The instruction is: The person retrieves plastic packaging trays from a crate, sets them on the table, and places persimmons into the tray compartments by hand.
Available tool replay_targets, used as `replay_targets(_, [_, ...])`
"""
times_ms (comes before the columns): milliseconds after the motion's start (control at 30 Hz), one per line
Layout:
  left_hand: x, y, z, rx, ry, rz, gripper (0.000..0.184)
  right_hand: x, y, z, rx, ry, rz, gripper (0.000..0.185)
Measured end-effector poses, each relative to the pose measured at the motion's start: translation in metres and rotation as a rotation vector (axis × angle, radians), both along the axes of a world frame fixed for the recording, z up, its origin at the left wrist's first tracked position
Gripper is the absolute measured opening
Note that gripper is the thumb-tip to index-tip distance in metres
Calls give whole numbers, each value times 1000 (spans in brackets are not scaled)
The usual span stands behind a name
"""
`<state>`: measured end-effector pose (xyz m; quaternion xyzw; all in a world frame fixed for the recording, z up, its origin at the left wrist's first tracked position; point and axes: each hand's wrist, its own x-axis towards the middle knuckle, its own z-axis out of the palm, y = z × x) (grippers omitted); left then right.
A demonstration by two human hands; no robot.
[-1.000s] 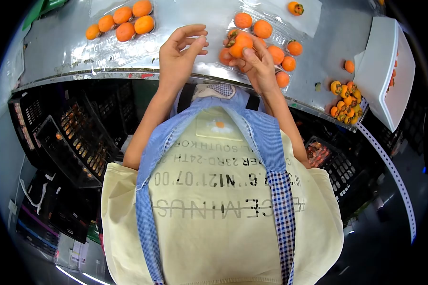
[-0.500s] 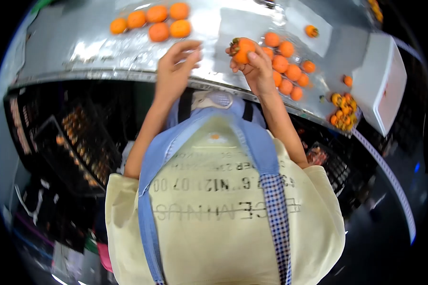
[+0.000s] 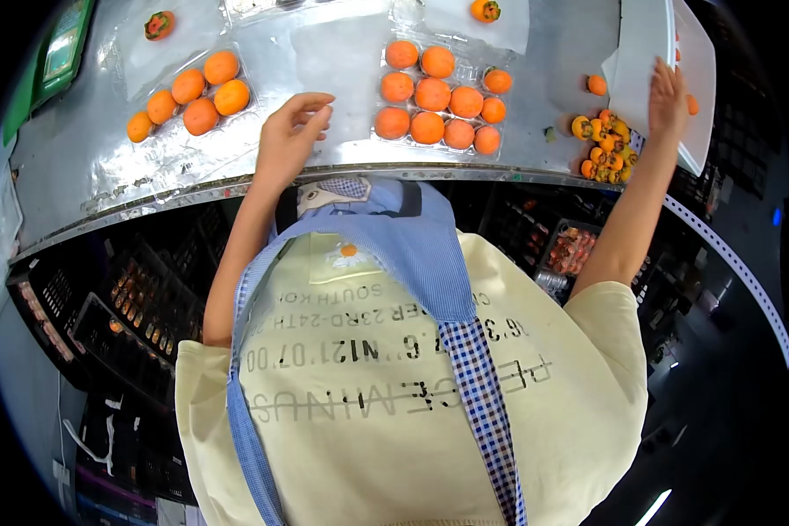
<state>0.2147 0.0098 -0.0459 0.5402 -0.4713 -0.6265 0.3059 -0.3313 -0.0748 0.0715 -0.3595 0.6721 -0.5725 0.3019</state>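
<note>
My left hand (image 3: 294, 131) hovers over the near edge of the metal table, fingers loosely bent and nothing visible between them. To its left, several orange persimmons (image 3: 188, 86) sit in a clear plastic tray. On its right, another clear tray (image 3: 473, 74) holds rows of persimmons. My right hand (image 3: 667, 101) is stretched out at the far right, fingers extended over the wall of a white bin (image 3: 638, 66), with no fruit visible in it. An orange persimmon (image 3: 693, 105) shows inside the bin, just right of that hand.
Small yellow-orange persimmons (image 3: 607, 145) lie piled at the table's right corner. Single persimmons rest on the table at the upper left (image 3: 159, 25), top (image 3: 485, 10) and right (image 3: 597, 85). Dark crates (image 3: 140, 302) stand below the table. A green crate (image 3: 61, 57) is at upper left.
My right hand has moved right from the tray area to the white bin, and the persimmon it held is no longer in it. My left hand stays near the table edge, still empty.
</note>
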Motion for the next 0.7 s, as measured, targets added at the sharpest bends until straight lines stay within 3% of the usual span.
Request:
replay_targets(100, [-29,-16,-19,11,-84,-60,28,124,10,-39,313,300,357,38])
replay_targets(133, [-38,-24,-26,-23,-160,-77,30,139,11,-77,249,350,587,40])
replay_targets(167, [-48,-34,-33,-58,-235,-97,31,176,17,-90,270,628,672,42])
replay_targets(233, [-64,-49,-48,-130,-319,-127,33,219,25,-111,233,730,807,41])
replay_targets(333, [-77,-63,-61,-203,-363,-154,33,240,25,-121,107,1011,852,38])
replay_targets(600, [-80,-72,-49,-33,-372,-200,29,243,20,-126,66,1032,893,36])
replay_targets(700, [-75,-63,-53,33,-305,-112,29,251,21,-120,124,1043,918,36])
